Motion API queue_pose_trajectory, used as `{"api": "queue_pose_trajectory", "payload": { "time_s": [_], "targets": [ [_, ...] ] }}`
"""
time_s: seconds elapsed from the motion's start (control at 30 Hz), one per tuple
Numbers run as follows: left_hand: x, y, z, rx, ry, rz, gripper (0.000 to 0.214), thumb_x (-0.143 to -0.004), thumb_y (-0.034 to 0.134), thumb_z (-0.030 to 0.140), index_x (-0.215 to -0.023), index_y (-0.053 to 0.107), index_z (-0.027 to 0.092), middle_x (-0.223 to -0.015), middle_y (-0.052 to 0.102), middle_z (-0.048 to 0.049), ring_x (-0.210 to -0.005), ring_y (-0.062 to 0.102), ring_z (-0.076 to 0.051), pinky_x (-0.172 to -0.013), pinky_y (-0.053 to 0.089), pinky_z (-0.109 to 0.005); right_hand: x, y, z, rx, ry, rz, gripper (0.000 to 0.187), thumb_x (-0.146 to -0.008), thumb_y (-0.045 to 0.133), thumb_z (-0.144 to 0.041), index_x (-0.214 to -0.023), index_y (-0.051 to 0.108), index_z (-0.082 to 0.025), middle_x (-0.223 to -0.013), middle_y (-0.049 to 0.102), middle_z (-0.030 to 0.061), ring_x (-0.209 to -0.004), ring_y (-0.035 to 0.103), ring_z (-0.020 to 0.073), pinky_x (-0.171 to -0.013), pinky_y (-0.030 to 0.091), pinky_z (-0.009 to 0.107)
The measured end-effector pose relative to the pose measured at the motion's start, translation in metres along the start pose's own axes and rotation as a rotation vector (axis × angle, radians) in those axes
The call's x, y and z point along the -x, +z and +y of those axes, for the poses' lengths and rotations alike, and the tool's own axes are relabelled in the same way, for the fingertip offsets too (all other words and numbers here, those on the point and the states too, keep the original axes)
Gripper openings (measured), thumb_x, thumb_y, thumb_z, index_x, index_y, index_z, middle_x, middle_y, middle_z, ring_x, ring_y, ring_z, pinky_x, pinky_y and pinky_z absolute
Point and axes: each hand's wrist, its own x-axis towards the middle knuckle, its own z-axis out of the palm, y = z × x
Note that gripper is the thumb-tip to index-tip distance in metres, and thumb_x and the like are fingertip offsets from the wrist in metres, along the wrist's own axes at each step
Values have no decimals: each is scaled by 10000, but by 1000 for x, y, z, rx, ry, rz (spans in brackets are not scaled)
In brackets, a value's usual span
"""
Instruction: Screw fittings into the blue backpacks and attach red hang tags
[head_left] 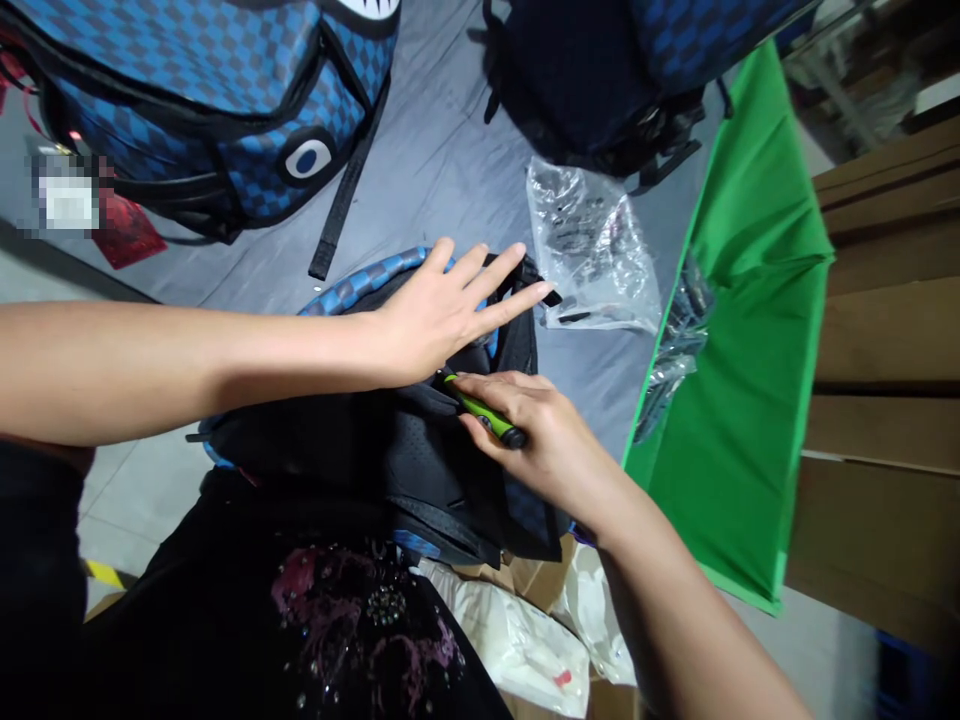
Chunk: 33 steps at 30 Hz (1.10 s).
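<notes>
A black backpack (330, 450) with blue checkered trim lies on the grey-covered table in front of my body. My left hand (442, 315) is laid across its upper part, fingers stretched out and spread, holding nothing that shows. Just below it, my right hand (536, 415) is closed around a slim tool with a green and black handle (480, 405). The tool's far tip disappears beside my left wrist against the black fabric, so its kind cannot be made out.
At the upper left sits a blue checkered backpack (307, 155) with tags and a loose strap. Another dark backpack (577, 80) is at the top. Clear plastic bags (592, 245) lie near a green fabric bin (750, 330). Cardboard boxes (885, 350) are stacked right; white bags (517, 640) are below.
</notes>
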Motion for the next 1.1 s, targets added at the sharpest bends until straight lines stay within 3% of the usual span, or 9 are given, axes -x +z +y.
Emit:
{"api": "queue_pose_trajectory", "payload": {
  "time_s": [0.17,0.5,0.93,1.1],
  "targets": [
    [0,5,-2,67,20,75,1040,-753,694,312,-1593,89,210,-1648,172,-177,-1392,343,-408,-1108,254,-626,-3,-3,0,-21,-53,9,304,-899,578,-154,-1184,680,-185,-1149,738,93,-1021,699,234,-906,555,400],
    [1,-2,-2,71,-16,-57,975,-833,621,402,-1600,42,236,-1674,61,-126,-1434,270,-406,-1159,184,-593,-8,-5,1,-47,-98,15,289,-896,572,-149,-1156,697,-164,-1135,747,97,-1004,723,230,-904,585,375],
    [-1,-1,-3,57,-14,-89,980,-843,594,391,-1595,-24,277,-1680,39,-94,-1439,248,-415,-1151,171,-622,-11,-8,5,-106,-102,-6,305,-883,578,-123,-1155,711,-159,-1136,747,102,-1011,724,217,-917,580,344],
    [-1,-1,-4,70,-14,-79,922,-855,572,361,-1600,37,270,-1680,55,-85,-1435,263,-397,-1150,181,-619,-8,-8,5,-87,-89,-17,314,-887,585,-133,-1169,710,-193,-1155,742,92,-1023,721,229,-923,573,373]
  ]
}}
